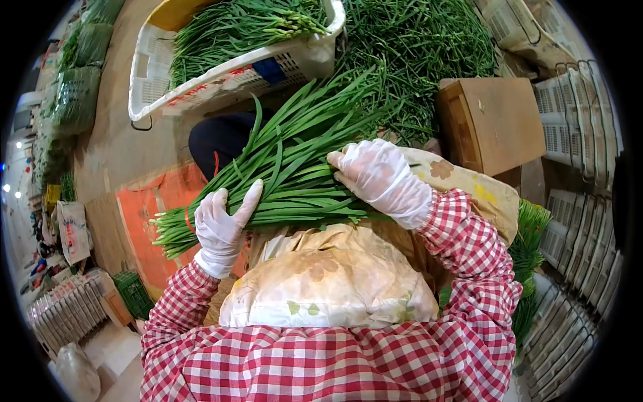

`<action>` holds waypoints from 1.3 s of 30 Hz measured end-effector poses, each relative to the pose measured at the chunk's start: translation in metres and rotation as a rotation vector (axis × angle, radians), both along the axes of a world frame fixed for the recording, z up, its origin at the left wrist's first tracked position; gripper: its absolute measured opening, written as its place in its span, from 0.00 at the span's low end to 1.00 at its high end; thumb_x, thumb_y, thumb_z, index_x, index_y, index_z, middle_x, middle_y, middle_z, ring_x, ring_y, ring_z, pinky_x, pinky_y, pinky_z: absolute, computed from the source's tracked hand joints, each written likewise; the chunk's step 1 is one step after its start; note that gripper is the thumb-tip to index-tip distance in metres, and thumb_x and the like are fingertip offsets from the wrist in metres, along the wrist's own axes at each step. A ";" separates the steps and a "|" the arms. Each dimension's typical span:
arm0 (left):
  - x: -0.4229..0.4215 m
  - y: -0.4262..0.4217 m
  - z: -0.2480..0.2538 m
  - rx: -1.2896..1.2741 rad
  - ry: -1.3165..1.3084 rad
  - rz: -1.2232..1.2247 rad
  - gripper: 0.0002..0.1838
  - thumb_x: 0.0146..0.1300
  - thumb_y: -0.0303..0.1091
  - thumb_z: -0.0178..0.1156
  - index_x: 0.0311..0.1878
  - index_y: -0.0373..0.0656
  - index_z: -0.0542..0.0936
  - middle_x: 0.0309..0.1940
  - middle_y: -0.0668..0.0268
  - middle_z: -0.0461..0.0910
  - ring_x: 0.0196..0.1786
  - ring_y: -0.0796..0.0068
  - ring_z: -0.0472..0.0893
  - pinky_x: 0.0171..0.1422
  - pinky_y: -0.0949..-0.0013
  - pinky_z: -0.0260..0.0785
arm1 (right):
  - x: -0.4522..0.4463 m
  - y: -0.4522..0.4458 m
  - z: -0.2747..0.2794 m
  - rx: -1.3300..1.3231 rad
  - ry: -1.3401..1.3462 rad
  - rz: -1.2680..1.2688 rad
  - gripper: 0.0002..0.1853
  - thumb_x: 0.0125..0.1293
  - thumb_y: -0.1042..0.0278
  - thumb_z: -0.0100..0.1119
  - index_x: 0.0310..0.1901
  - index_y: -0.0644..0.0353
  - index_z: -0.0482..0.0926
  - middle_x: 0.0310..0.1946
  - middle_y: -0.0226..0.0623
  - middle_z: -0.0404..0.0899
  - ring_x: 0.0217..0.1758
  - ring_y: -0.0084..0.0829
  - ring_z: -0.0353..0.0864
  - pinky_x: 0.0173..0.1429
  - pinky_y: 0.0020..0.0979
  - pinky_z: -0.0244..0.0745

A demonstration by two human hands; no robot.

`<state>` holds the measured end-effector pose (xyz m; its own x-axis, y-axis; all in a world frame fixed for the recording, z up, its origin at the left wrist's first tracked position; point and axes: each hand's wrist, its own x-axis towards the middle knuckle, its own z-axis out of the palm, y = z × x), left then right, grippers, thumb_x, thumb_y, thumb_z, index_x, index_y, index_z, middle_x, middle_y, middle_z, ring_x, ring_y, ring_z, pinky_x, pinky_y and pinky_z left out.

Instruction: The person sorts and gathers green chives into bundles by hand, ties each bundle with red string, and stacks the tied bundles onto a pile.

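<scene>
A large bunch of garlic chives (301,181) lies across my lap, its pale cut stems at the left and its leaves fanning to the upper right. A red band (189,220) goes round it near the stem ends. My left hand (224,224), in a thin white glove, grips the bunch just right of the band, with the thumb spread from the fingers. My right hand (385,177), gloved alike, is closed on leaves at the bunch's right side; its fingertips are partly hidden. Under the bunch is a stained, light-coloured apron (328,281).
A white plastic crate (231,74) of chives stands ahead. Loose green leaves (422,47) are heaped beside it. A wooden box (502,124) sits at the right, before stacked white crates (579,221). An orange-red sheet (151,214) lies left; more chives (529,234) stand at my right.
</scene>
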<state>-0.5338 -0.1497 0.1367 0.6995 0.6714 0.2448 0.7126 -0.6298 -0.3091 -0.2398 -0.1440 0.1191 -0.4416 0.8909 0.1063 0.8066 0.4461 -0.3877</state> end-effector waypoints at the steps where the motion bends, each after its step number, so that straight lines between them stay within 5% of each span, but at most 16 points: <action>1: -0.002 0.000 -0.003 0.024 0.023 0.001 0.34 0.51 0.25 0.57 0.62 0.69 0.73 0.39 0.63 0.70 0.40 0.66 0.74 0.41 0.67 0.66 | -0.002 0.003 0.004 -0.081 -0.023 -0.007 0.13 0.55 0.64 0.63 0.42 0.58 0.78 0.27 0.36 0.77 0.34 0.39 0.79 0.38 0.36 0.74; 2: -0.002 0.000 -0.003 0.026 0.020 0.014 0.34 0.51 0.25 0.57 0.62 0.69 0.73 0.39 0.63 0.70 0.40 0.66 0.74 0.41 0.67 0.66 | -0.002 0.007 0.007 -0.078 -0.027 0.006 0.13 0.55 0.64 0.63 0.42 0.58 0.78 0.27 0.36 0.77 0.34 0.39 0.79 0.38 0.36 0.74; 4: -0.002 -0.001 -0.001 0.022 0.005 -0.001 0.33 0.52 0.25 0.56 0.61 0.69 0.73 0.40 0.62 0.70 0.41 0.65 0.73 0.43 0.66 0.66 | 0.000 0.013 0.012 -0.441 0.310 -0.058 0.17 0.57 0.60 0.64 0.45 0.60 0.79 0.32 0.41 0.81 0.38 0.40 0.81 0.41 0.34 0.75; 10: -0.001 -0.001 0.000 -0.037 -0.080 -0.009 0.31 0.53 0.27 0.56 0.61 0.68 0.74 0.45 0.61 0.71 0.47 0.63 0.73 0.49 0.64 0.65 | 0.013 0.033 0.016 -1.271 0.601 -0.241 0.30 0.59 0.41 0.61 0.43 0.65 0.81 0.31 0.38 0.83 0.35 0.29 0.79 0.43 0.31 0.73; 16: -0.003 -0.001 0.000 -0.040 -0.037 -0.026 0.28 0.55 0.29 0.54 0.60 0.67 0.74 0.50 0.60 0.72 0.48 0.63 0.74 0.50 0.64 0.64 | -0.015 0.037 0.020 -1.032 0.285 -0.152 0.24 0.56 0.45 0.62 0.42 0.59 0.84 0.37 0.46 0.83 0.42 0.40 0.82 0.48 0.34 0.74; 28: -0.003 0.000 0.002 -0.047 -0.004 0.025 0.26 0.58 0.34 0.52 0.60 0.70 0.73 0.55 0.59 0.72 0.59 0.55 0.71 0.57 0.55 0.61 | -0.073 0.050 0.036 -0.721 0.110 0.042 0.15 0.59 0.57 0.58 0.38 0.61 0.81 0.33 0.45 0.82 0.38 0.41 0.81 0.45 0.36 0.74; 30: -0.011 0.001 -0.013 -0.038 0.019 -0.024 0.23 0.58 0.36 0.54 0.59 0.60 0.74 0.56 0.58 0.71 0.60 0.52 0.70 0.57 0.54 0.63 | -0.068 0.039 0.045 -1.094 0.709 0.097 0.10 0.65 0.65 0.55 0.36 0.65 0.79 0.31 0.34 0.82 0.34 0.23 0.77 0.43 0.27 0.73; 32: -0.009 -0.007 -0.027 -0.060 -0.340 0.052 0.22 0.57 0.39 0.58 0.57 0.48 0.74 0.56 0.56 0.71 0.59 0.49 0.71 0.55 0.53 0.66 | -0.071 0.024 0.057 -1.102 0.924 0.286 0.09 0.66 0.67 0.55 0.37 0.65 0.78 0.32 0.31 0.82 0.36 0.18 0.76 0.43 0.23 0.72; 33: -0.008 -0.005 -0.019 -0.030 -0.217 -0.050 0.25 0.55 0.42 0.61 0.54 0.39 0.73 0.56 0.55 0.70 0.60 0.47 0.70 0.55 0.52 0.66 | -0.068 0.026 0.065 -1.129 0.964 0.253 0.09 0.66 0.66 0.55 0.37 0.65 0.78 0.31 0.30 0.81 0.36 0.17 0.75 0.43 0.22 0.72; 34: -0.007 -0.004 -0.026 -0.050 -0.242 -0.028 0.22 0.57 0.40 0.59 0.56 0.48 0.74 0.56 0.55 0.71 0.59 0.48 0.70 0.56 0.54 0.66 | -0.066 0.026 0.059 -1.227 1.060 0.173 0.10 0.66 0.66 0.56 0.36 0.65 0.78 0.31 0.31 0.81 0.35 0.19 0.76 0.43 0.22 0.72; 36: -0.007 -0.001 -0.026 -0.037 -0.092 -0.058 0.21 0.59 0.37 0.55 0.57 0.59 0.75 0.57 0.55 0.72 0.58 0.50 0.71 0.56 0.56 0.65 | -0.066 0.013 0.064 -1.288 0.982 0.558 0.10 0.66 0.64 0.56 0.34 0.63 0.78 0.31 0.33 0.81 0.35 0.22 0.78 0.42 0.25 0.73; 37: -0.005 -0.003 -0.028 -0.013 0.001 -0.022 0.22 0.59 0.35 0.53 0.57 0.68 0.75 0.57 0.55 0.72 0.57 0.51 0.72 0.57 0.57 0.65 | -0.062 0.014 0.071 -1.291 0.986 0.551 0.10 0.66 0.64 0.56 0.34 0.63 0.78 0.31 0.33 0.81 0.35 0.22 0.78 0.42 0.25 0.73; 39: -0.010 0.000 -0.027 -0.068 0.014 -0.004 0.23 0.58 0.34 0.54 0.58 0.67 0.75 0.57 0.54 0.72 0.56 0.50 0.72 0.56 0.56 0.65 | -0.043 0.017 0.095 -0.972 0.918 0.505 0.11 0.65 0.60 0.55 0.35 0.60 0.79 0.29 0.33 0.80 0.33 0.25 0.79 0.38 0.27 0.76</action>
<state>-0.5433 -0.1500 0.1097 0.7055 0.6831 0.1888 0.7058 -0.6528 -0.2753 -0.2833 -0.1272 0.2145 -0.8381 0.5449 -0.0276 -0.0556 -0.1356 -0.9892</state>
